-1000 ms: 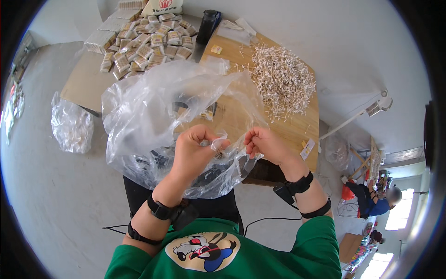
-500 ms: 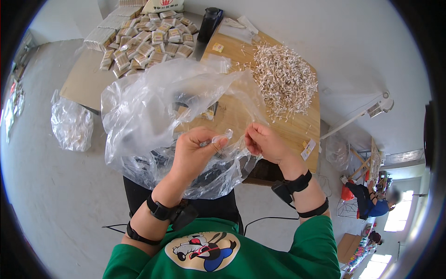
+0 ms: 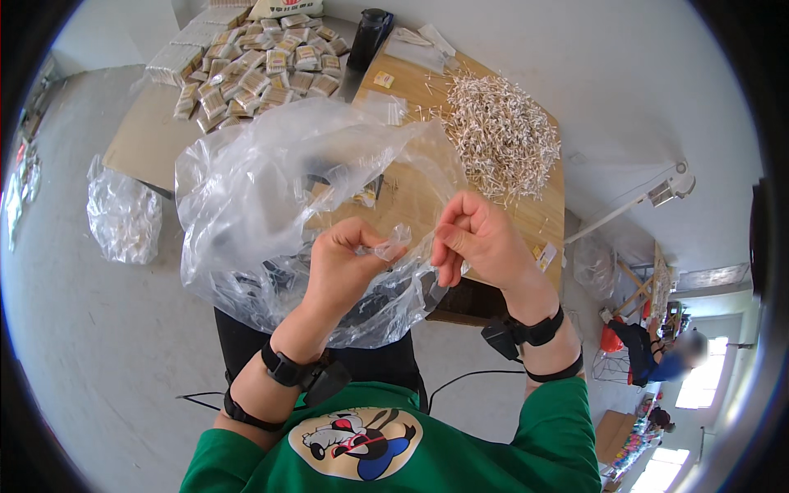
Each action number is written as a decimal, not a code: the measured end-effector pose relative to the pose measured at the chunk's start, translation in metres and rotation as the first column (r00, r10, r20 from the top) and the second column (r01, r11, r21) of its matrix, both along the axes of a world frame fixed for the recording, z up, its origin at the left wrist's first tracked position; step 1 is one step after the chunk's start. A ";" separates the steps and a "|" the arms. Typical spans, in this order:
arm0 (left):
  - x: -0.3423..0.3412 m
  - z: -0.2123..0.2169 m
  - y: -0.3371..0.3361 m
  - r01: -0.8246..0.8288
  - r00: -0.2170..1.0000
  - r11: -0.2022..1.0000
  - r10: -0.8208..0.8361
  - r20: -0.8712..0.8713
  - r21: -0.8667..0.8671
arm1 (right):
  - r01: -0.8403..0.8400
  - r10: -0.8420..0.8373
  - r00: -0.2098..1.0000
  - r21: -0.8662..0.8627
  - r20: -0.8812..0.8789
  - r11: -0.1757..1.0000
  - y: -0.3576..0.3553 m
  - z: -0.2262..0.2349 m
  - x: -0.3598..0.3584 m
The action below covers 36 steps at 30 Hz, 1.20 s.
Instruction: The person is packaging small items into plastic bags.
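Left hand (image 3: pixel 349 256): pinches small clear plastic film (image 3: pixel 396 241) between thumb and forefinger, above large clear plastic bag (image 3: pixel 246 193). Right hand (image 3: pixel 481 240): curls just beside the film; holding or not, cannot tell. On wooden table (image 3: pixel 538 222): heaped loose cotton swabs (image 3: pixel 505 135), small yellow label (image 3: pixel 384 79). On adjoining table (image 3: pixel 152 135): swab packs (image 3: pixel 254 82), some yellow-labelled, lettering too small to read; beyond, white sack (image 3: pixel 275 10) with red print.

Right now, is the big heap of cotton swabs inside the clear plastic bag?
No, the heap of cotton swabs lies loose on the wooden table, outside the plastic bag.
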State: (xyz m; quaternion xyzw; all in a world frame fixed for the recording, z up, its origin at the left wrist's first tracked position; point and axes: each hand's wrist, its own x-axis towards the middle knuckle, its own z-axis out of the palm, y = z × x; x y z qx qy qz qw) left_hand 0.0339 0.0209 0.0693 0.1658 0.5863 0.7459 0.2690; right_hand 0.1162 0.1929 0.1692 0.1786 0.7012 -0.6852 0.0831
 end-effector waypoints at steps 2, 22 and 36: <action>0.001 0.004 0.001 0.028 0.998 0.999 -0.030 0.060 0.040 | -0.045 0.047 0.998 0.065 -0.037 0.997 -0.006 0.002 -0.001; 0.001 0.003 0.001 0.077 0.996 0.996 -0.076 -0.043 0.036 | -0.055 0.498 0.820 0.827 -0.283 0.559 -0.031 0.021 -0.022; -0.003 0.013 -0.004 0.135 0.990 0.987 -0.132 -0.041 0.089 | -0.020 0.511 0.795 0.828 -0.327 0.561 -0.021 0.030 -0.022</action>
